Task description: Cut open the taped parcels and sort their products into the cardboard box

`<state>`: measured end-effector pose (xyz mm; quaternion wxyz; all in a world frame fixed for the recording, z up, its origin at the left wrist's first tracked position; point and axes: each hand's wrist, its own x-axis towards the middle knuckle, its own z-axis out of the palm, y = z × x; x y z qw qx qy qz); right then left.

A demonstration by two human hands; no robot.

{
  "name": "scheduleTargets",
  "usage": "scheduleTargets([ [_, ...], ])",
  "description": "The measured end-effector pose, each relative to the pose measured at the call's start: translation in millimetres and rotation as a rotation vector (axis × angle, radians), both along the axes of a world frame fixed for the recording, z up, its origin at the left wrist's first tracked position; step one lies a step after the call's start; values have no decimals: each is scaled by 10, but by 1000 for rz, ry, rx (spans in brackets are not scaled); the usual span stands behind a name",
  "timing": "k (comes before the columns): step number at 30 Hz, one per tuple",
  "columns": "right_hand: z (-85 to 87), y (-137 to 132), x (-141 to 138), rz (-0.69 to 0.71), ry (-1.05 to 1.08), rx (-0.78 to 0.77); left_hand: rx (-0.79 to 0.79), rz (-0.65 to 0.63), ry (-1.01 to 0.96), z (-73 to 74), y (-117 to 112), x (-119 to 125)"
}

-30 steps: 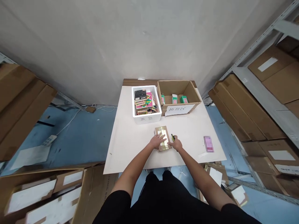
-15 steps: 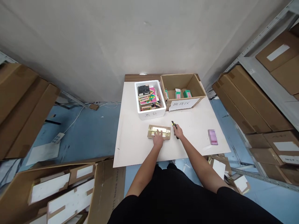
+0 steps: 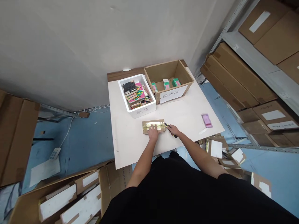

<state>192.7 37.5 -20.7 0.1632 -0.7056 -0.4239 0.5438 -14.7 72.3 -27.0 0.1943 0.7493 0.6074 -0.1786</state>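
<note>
Near the front edge of the white tabletop point(image 3: 130, 146), the left hand point(image 3: 153, 133) lies with fingers spread on a taped cardboard parcel point(image 3: 154, 125). The right hand's point(image 3: 173, 130) fingers curl round a yellow-and-black utility knife point(image 3: 169, 127), its tip just at the parcel's right end.

A warehouse stockroom, with metal shelving point(image 3: 261, 57) holding stacked cardboard cartons point(image 3: 235, 77).

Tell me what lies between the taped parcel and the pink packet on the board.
In the head view, the right hand gripping a utility knife lies between the taped parcel and the pink packet.
</note>
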Motion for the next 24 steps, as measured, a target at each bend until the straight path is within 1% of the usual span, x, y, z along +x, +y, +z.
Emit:
scheduleTargets([
  [3, -6, -99, 91, 53, -9, -1, 14, -20, 9, 0, -23, -12],
  [6, -18, -219, 230, 122, 17, -54, 12, -27, 9, 33, -8, -23],
  [7, -23, -259, 266, 117, 19, -63, 8, -28, 5, 53, 23, -33],
  [9, -36, -324, 284, 33, 4, -49, -11, -38, -16, 107, 133, -73],
  [11, -58, -358, 193, -71, -27, -28, -14, -47, -65, 166, 295, -142],
  [12, -73, -358, 105, -96, -45, -24, -6, -46, -89, 192, 382, -181],
  [14, -107, -326, -128, -96, -103, -24, 13, -32, -104, 232, 532, -252],
  [16, -137, -254, -361, -136, -212, -10, 14, -34, -78, 253, 607, -290],
  [17, -146, -207, -447, -170, -253, -17, 9, -36, -57, 258, 606, -295],
  [18, -149, -155, -501, -211, -283, -35, 3, -29, -34, 259, 576, -293],
  [20, -144, -45, -498, -283, -307, -79, -9, 11, 2, 247, 436, -282],
  [22, -129, 57, -372, -333, -341, -77, -57, 45, 8, 212, 205, -276],
  [24, -122, 128, -194, -370, -387, -40, -133, 26, -56, 147, -75, -268],
])
